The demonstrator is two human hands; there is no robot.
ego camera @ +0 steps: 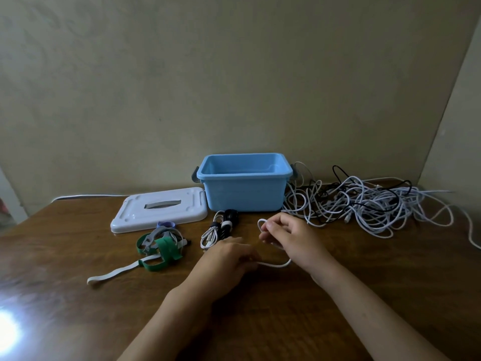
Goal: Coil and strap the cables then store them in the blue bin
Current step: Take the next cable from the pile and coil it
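White cable (276,264) in your hands is thin, light and limp, so expect it to flop and spring out of any loop you let go of; judge it easy to bend but quick to unwind. It lies on the table (338,295) just in front of the blue bin (242,188), near the middle. Your right hand (289,237) pinches a small loop that stands up at the fingertips; your left hand (229,259) has its fingers curled on the run of cable leading toward it. That run stretches left to right, parallel to the table's near edge, curving up into the loop. Hold at the loop's crossing point, not the free ends, which I cannot see. The tangled cable pile (364,207) sits toward the far right corner, two strapped coils (218,227) and loose straps (158,248) left of your hands.
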